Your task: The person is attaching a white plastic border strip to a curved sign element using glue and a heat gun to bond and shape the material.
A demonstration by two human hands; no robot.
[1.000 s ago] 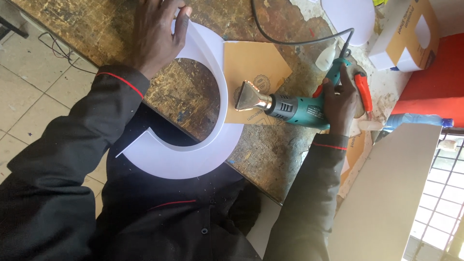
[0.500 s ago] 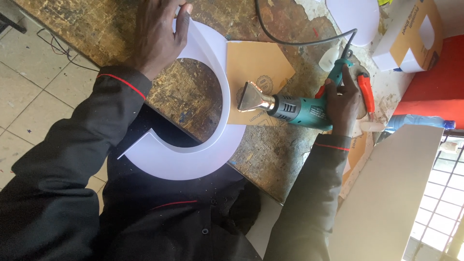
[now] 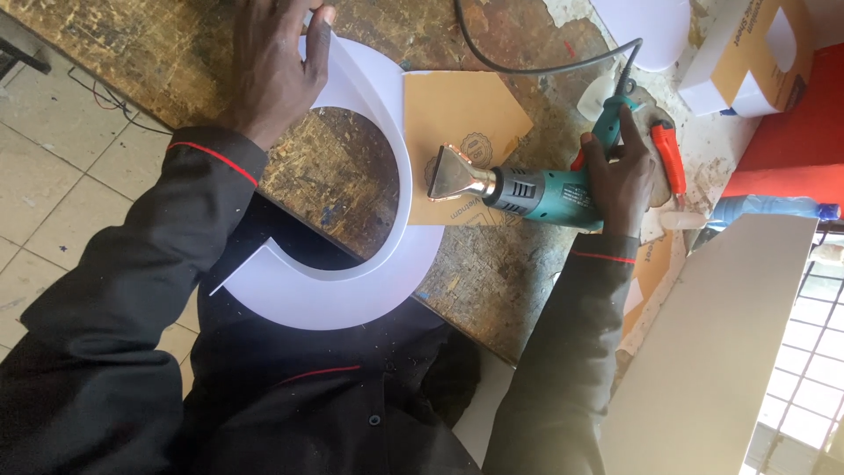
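Observation:
A large white curved cut-out (image 3: 369, 264), shaped like a thick letter C, lies on a worn wooden workbench (image 3: 519, 264) and hangs over its near edge. My left hand (image 3: 272, 62) presses flat on the upper end of this white piece. My right hand (image 3: 620, 171) grips the handle of a teal heat gun (image 3: 536, 189). Its flat metal nozzle (image 3: 453, 174) points at the outer edge of the white curve, a short gap away. The gun rests over a brown cardboard sheet (image 3: 462, 114).
A dark cable (image 3: 527, 66) runs from the gun across the bench. A red-handled tool (image 3: 668, 163) lies just right of my right hand. Cardboard boxes (image 3: 756, 57) and another white piece (image 3: 646, 26) sit at the far end. A grey board (image 3: 712, 352) leans at right.
The view has shifted slightly. Both hands, the heat gun and the white piece hold the same positions relative to each other.

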